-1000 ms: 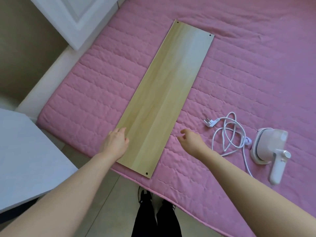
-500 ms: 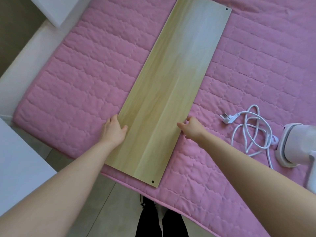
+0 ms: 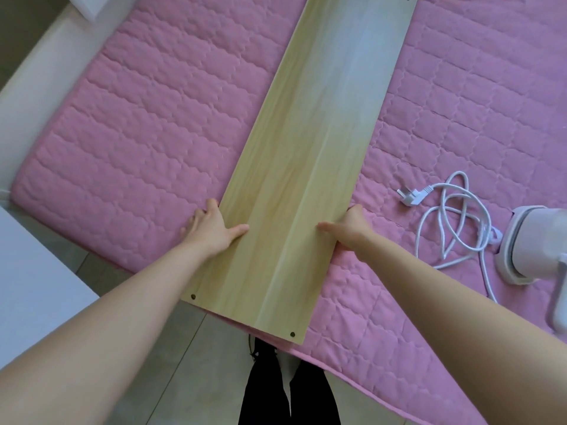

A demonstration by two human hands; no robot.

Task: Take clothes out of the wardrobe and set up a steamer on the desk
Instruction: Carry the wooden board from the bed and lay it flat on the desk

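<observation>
At the bottom edge, black trouser legs (image 3: pixel 288 391) over a pale tiled floor (image 3: pixel 196 357). Left of them, a corner of a white bench (image 3: pixel 33 289).

Just past that, the near edge of a bed with a pink quilted cover (image 3: pixel 147 142). A long light-wood board (image 3: pixel 310 167) lies flat on the cover, running away from the viewer and leaning slightly right; its near end overhangs the bed edge. Small dark holes at the near corners.

Left hand (image 3: pixel 211 231) grips the board's left edge: thumb on top, fingers curled down beside the edge. Right hand (image 3: pixel 349 230) grips the right edge the same way, thumb flat on the wood, remaining fingers mostly hidden at or under the edge.

Right of the board, on the cover, a loose coil of white power cord (image 3: pixel 454 222) with its plug (image 3: pixel 412 196) pointing toward the board, clear of it. The cord leads to a white handheld steamer (image 3: pixel 540 240) at the right frame edge, lying on the bed, partly cut off.

Far left, white bed frame (image 3: pixel 40 87) along the cover's side.
</observation>
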